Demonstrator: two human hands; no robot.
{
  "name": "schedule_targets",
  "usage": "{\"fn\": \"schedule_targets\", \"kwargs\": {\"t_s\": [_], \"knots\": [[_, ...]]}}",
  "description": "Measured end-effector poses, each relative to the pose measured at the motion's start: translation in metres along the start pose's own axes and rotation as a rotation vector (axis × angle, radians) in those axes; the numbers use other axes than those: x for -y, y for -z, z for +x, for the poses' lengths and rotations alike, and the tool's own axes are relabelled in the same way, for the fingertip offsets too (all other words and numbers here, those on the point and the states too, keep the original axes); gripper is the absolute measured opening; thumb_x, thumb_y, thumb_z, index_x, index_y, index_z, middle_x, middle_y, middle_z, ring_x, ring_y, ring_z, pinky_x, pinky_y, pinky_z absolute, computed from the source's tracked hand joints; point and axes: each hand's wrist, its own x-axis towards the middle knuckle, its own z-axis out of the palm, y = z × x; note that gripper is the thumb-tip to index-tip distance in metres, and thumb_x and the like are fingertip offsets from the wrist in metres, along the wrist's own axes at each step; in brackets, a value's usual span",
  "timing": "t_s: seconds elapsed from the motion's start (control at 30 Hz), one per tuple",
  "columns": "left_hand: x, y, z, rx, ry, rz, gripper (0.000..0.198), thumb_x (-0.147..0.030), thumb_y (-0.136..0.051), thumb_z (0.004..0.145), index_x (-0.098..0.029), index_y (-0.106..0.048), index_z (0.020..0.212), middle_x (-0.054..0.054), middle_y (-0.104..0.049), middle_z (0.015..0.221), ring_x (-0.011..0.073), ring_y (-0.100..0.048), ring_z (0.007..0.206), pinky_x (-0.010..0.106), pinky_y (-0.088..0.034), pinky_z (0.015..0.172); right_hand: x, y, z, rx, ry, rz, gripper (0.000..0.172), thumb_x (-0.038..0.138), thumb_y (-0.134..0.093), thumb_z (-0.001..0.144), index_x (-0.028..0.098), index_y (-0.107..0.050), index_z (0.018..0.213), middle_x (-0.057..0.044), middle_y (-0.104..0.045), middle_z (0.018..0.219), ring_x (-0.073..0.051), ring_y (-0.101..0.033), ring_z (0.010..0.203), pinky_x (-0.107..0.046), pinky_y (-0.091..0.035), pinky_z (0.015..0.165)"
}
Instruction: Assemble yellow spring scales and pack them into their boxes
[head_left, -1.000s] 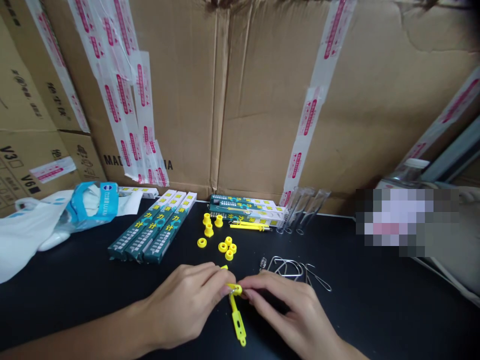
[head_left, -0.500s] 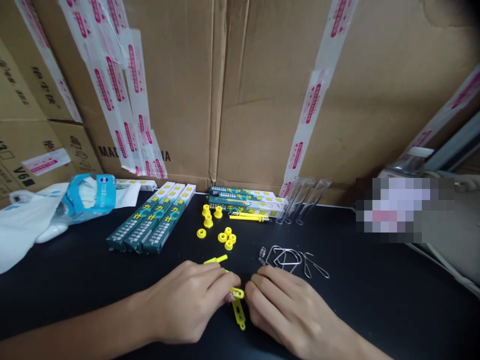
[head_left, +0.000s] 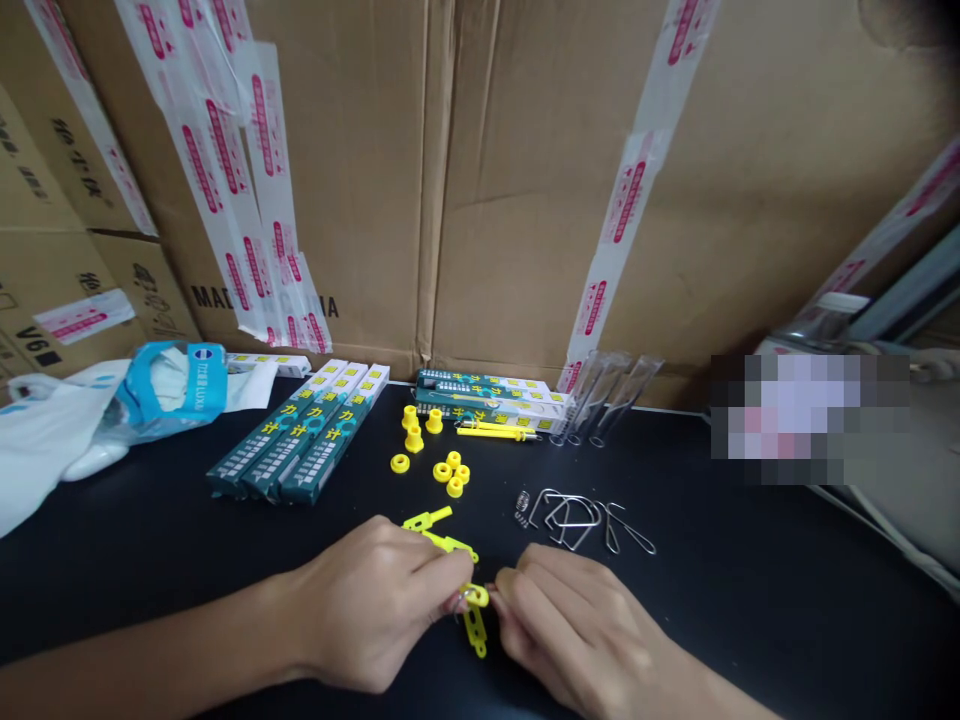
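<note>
My left hand [head_left: 375,605] is closed, its thumb and finger pinching a yellow plastic strip [head_left: 477,596] with a hole in its end. A thin metal loop shows by that hole. My right hand [head_left: 577,620] is closed too, fingertips pressed together just right of the strip's end; what they hold, if anything, is hidden. Below the pinch lies a second yellow strip [head_left: 475,634] with slots. More yellow strips [head_left: 428,521] lie beyond my left hand. Past my right hand are bent metal wire hooks [head_left: 574,518] and small springs [head_left: 523,503].
Small yellow plugs and rings [head_left: 414,437] stand mid-table. Green-and-white boxes [head_left: 300,430] lie left, with more boxes [head_left: 487,393] at the back. Nearby are yellow rods [head_left: 495,432] and clear tubes [head_left: 619,400]. A blue-and-white package [head_left: 176,385] sits far left; cardboard [head_left: 360,180] walls the back.
The held strip's end has dropped slightly, and more of its metal loop shows. My right hand has shifted a little lower. More of the yellow strips behind my left hand is visible.
</note>
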Motion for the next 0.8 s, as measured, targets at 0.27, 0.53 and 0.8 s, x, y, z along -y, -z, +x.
{"fn": "schedule_targets", "kwargs": {"t_s": [0.27,0.53,0.8], "knots": [[0.000,-0.002,0.000,-0.031,-0.033,0.031,0.021,-0.013,-0.034,0.096,-0.023,-0.039,0.078,-0.002,-0.057,0.061,0.0155,-0.051,0.047,0.032,-0.029,0.042,0.002,0.000,0.000,-0.005,-0.016,0.017,0.040,0.005,-0.042,0.098,0.017,-0.059,0.064,-0.001,-0.051,0.053,-0.015,-0.040,0.049,-0.030,-0.038,0.047],[-0.005,0.007,0.006,-0.006,-0.036,0.062,0.029,-0.016,-0.028,0.102,-0.023,-0.038,0.076,-0.002,-0.057,0.057,0.0146,-0.052,0.043,0.033,-0.027,0.039,0.001,-0.001,0.001,-0.004,-0.022,0.041,0.039,0.004,-0.044,0.097,0.016,-0.059,0.063,-0.001,-0.052,0.053,-0.014,-0.039,0.048,-0.030,-0.035,0.046],[-0.002,0.001,0.000,-0.004,-0.032,0.061,0.025,-0.015,-0.030,0.102,-0.022,-0.042,0.081,-0.002,-0.059,0.063,0.0148,-0.053,0.047,0.032,-0.029,0.041,-0.010,-0.001,0.005,0.062,-0.014,0.164,0.036,0.011,-0.037,0.104,0.015,-0.060,0.076,-0.004,-0.060,0.061,-0.015,-0.047,0.055,-0.028,-0.042,0.050]]}}
